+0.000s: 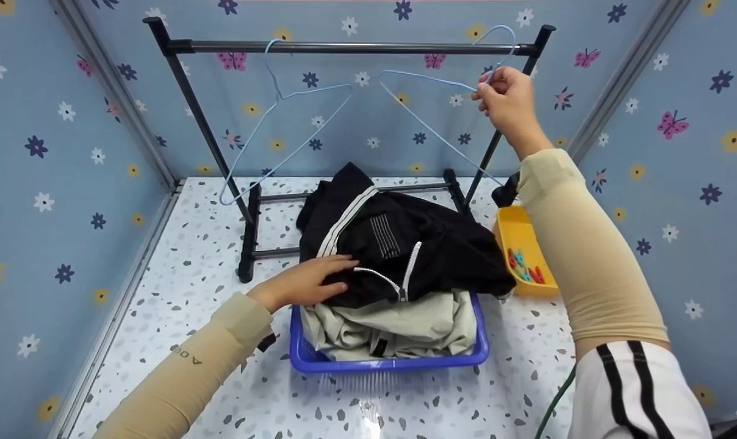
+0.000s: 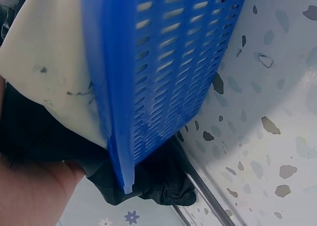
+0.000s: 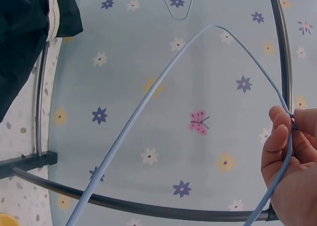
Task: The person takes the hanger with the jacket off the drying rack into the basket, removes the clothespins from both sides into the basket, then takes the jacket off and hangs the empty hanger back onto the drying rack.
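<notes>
Near the right end of the rack's top bar, my right hand [image 1: 507, 100] pinches a light-blue wire hanger [image 1: 426, 125] at the neck below its hook. In the right wrist view the thumb and fingers close on the hanger's wire [image 3: 148, 94]. My left hand [image 1: 310, 280] rests with extended fingers on a black jacket [image 1: 442, 238] with white zips and a white stripe. The jacket lies heaped over the back of a blue basket [image 1: 387, 366]. Below it in the basket is a pale grey-green garment [image 1: 399, 323].
A dark metal clothes rack [image 1: 356, 47] stands behind the basket. Another blue hanger [image 1: 277, 100] hangs at its left. On the right, a yellow tray [image 1: 521, 228] holds several red and teal clothes pegs [image 1: 524, 266]. Flower-patterned walls surround the speckled floor [image 1: 179, 262].
</notes>
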The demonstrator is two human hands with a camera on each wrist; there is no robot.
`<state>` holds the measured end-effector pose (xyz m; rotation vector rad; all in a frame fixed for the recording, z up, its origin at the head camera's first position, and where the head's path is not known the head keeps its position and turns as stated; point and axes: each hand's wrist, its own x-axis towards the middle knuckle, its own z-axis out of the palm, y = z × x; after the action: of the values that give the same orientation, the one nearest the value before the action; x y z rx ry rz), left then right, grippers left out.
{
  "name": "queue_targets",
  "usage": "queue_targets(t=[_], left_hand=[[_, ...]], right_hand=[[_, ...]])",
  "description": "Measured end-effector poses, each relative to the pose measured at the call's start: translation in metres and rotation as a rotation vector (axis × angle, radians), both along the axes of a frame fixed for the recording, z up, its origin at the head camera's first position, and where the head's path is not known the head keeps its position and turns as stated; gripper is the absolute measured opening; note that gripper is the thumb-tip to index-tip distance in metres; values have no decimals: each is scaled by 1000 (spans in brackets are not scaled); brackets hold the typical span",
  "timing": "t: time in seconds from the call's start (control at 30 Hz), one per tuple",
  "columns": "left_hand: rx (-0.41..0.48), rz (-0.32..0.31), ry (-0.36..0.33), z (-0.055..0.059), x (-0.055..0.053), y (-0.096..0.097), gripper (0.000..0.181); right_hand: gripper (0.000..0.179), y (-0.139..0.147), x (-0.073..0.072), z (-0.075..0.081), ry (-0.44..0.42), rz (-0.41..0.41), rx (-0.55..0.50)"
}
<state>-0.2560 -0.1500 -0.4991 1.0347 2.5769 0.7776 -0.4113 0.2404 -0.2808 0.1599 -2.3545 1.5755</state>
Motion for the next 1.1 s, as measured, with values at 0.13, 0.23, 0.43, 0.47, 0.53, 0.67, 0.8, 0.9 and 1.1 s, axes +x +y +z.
queue_targets(t=[0.13, 0.23, 0.43, 0.47, 0.53, 0.67, 0.8, 0.9, 1.1], left_hand=[[9, -2, 3, 0, 0, -1, 59], [16, 2, 12, -1, 0, -3, 58], [41, 36, 77, -4, -1, -8, 55], [46, 47, 99, -4, -1, -9, 55], [58, 77, 132, -5, -2, -11, 54], [54, 154, 144, -8, -2, -15, 56], [27, 223, 88, -9, -2, -17, 61], [17, 254, 59, -9, -2, -18, 65], [2, 297, 2, -10, -2, -20, 73]], right_hand=[[15, 8, -2, -1, -12, -28, -19], [14, 12, -3, -2, -20, -35, -36], [13, 18, -7, -4, -47, -74, -56], [13, 19, -8, -5, -54, -84, -61], [15, 22, -10, -4, -70, -98, -74], [15, 25, -12, -3, -82, -119, -91], [16, 28, -15, -2, -98, -147, -104], [16, 29, -17, -2, -120, -168, -109], [22, 30, -19, 1, -161, -173, -136]])
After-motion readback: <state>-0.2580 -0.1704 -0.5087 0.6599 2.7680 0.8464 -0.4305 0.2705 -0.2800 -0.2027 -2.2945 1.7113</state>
